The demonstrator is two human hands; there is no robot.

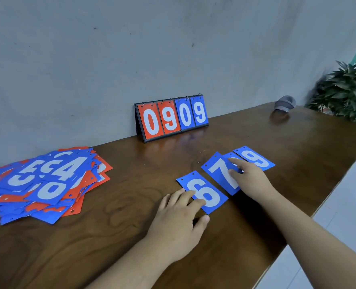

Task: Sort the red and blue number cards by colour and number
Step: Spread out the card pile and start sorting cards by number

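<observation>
A jumbled heap of red and blue number cards (45, 182) lies at the left of the wooden table (131, 215). To the right, blue cards lie in a slanted row: a blue 6 (206, 195), a blue 7 (219, 172) and a blue 9 (256, 159), with another blue card (228, 156) mostly hidden between the 7 and the 9. My left hand (179, 222) rests flat with its fingertips on the 6. Straight fingers of my right hand (250, 178) press on the 7 and the hidden card.
A flip scoreboard (172, 117) reading 0 9 in red and 0 9 in blue stands against the grey wall. A grey cap (285, 103) lies at the table's far right, next to a green plant (348, 90). The table edge runs diagonally at the right.
</observation>
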